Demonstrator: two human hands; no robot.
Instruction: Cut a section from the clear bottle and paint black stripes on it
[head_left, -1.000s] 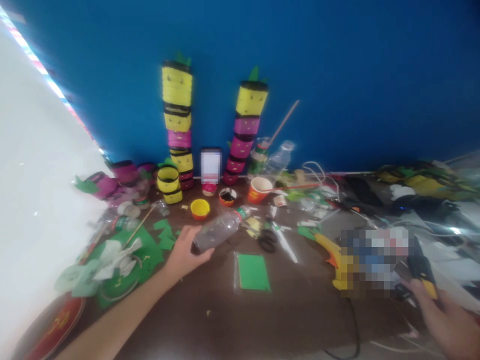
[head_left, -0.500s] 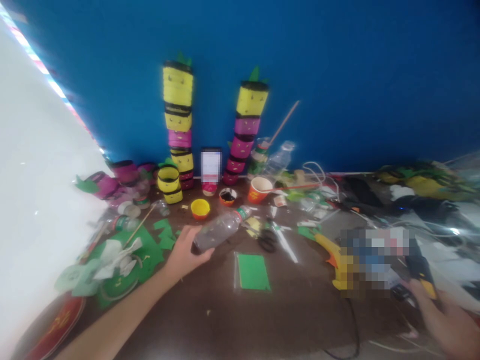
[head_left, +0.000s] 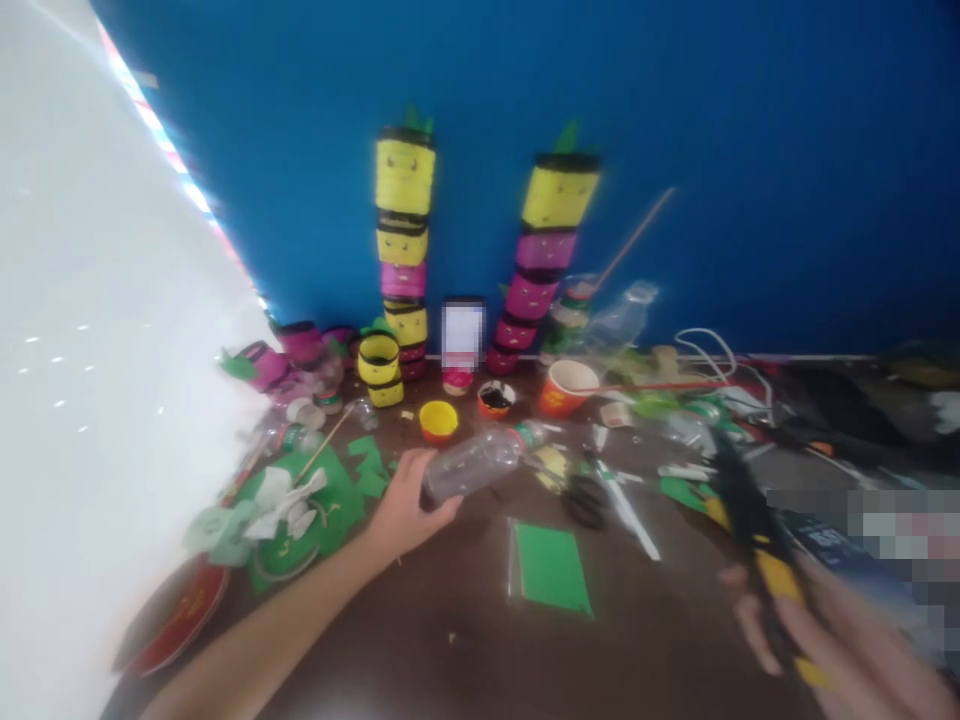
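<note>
Swinging inward the black-and-yellow tool (head_left: 754, 515), too blurred to name surely, gripped in the right hand (head_left: 840, 640), while still holding the sideways bottle (head_left: 476, 465) by its base in the left hand (head_left: 409, 510), beyond the green paper (head_left: 553, 568), so narrowing the gap.

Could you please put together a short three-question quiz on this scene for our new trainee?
1. Multiple choice: what does the left hand hold?
a) a small bowl, yellow inside
b) a clear plastic bottle with a coloured band near its neck
c) an orange paper cup
2. True or false: the right hand is empty.
3. Which lies nearer the person: the flat, rectangular green sheet or the bottle?

Key
1. b
2. False; the right hand grips a long black-and-yellow tool.
3. The green sheet.
</note>
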